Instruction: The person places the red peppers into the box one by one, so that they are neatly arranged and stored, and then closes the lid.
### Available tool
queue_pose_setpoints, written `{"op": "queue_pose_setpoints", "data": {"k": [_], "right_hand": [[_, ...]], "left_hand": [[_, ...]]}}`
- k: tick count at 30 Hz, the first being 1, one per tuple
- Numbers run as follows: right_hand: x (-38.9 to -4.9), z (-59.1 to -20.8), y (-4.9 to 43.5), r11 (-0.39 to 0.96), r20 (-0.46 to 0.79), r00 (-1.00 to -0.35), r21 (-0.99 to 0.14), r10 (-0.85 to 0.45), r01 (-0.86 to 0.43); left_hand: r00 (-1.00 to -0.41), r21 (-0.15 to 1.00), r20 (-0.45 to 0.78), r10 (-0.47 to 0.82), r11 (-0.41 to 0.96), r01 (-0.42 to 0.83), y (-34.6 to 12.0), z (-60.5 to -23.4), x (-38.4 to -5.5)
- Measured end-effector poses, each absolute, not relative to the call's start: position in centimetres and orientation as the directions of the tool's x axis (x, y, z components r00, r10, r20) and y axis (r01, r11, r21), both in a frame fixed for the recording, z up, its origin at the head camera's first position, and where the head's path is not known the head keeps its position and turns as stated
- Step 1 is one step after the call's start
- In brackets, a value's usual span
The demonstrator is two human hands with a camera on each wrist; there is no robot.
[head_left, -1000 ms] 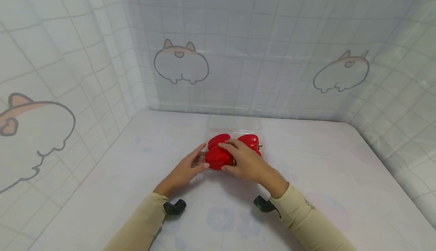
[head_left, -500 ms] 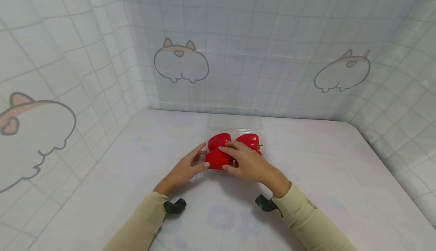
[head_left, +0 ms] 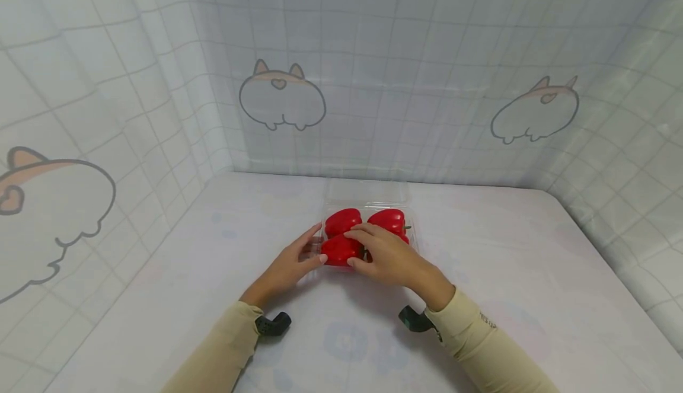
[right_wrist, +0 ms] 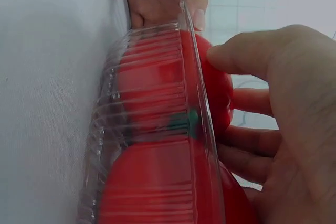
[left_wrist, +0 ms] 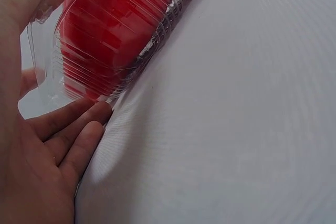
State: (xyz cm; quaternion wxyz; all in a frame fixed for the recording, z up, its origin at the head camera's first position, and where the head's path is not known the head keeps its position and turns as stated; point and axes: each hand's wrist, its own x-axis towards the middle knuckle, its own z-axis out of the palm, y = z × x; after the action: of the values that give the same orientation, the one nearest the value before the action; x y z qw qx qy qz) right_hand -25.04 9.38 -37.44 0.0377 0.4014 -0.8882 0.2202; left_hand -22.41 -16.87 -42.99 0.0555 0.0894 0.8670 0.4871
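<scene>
A clear plastic clamshell container (head_left: pixel 417 251) holds several red bell peppers, with its lid (head_left: pixel 367 192) folded back behind it. At its left edge, my left hand (head_left: pixel 287 268) grips the wall, with the thumb at the rim and the fingers around the outside. My right hand (head_left: pixel 388 255) pinches the front-left bell pepper (head_left: pixel 339 249), which sits down in the container; the right wrist view shows the thumb and fingers on its upper part. A back-left pepper (head_left: pixel 343 222) and a back-right pepper (head_left: pixel 388 220) lie beyond. The right hand partly covers the front-right pepper (right_wrist: pixel 149 184).
A pale patterned cloth covers the table (head_left: pixel 213 274). White grid-patterned curtains (head_left: pixel 405 85) with animal drawings stand at the back and both sides. Dark wrist devices sit at the left cuff (head_left: pixel 273 324) and right cuff (head_left: pixel 416 319).
The front-left pepper has gone down into the container and lies flatter, showing more of the pepper behind it. My right hand follows it slightly; the left hand stays in place.
</scene>
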Motion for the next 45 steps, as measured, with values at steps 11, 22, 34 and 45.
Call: {"op": "queue_pose_setpoints", "data": {"k": [11, 22, 34, 45], "right_hand": [[-24.8, -37.1, 8.9, 0.595, 0.243, -0.689, -0.363, -0.683, -0.717], [-24.8, -36.8, 9.3, 0.598, 0.216, -0.706, -0.401, -0.674, -0.694], [-25.8, -36.6, 11.0, 0.527, 0.267, -0.702, -0.501, -0.660, -0.686], [-30.5, -37.1, 16.1, 0.474, 0.398, -0.837, -0.693, -0.376, -0.543]], "left_hand": [[-0.977, 0.845, 0.002, 0.215, 0.523, 0.117, -17.1, -42.9, -22.2], [-0.977, 0.831, -0.008, 0.212, 0.546, 0.111, -17.1, -43.0, -22.1], [-0.978, 0.850, -0.018, 0.207, 0.518, 0.094, -16.8, -43.6, -22.1], [-0.977, 0.840, 0.003, 0.215, 0.529, 0.119, -16.6, -43.5, -22.2]]}}
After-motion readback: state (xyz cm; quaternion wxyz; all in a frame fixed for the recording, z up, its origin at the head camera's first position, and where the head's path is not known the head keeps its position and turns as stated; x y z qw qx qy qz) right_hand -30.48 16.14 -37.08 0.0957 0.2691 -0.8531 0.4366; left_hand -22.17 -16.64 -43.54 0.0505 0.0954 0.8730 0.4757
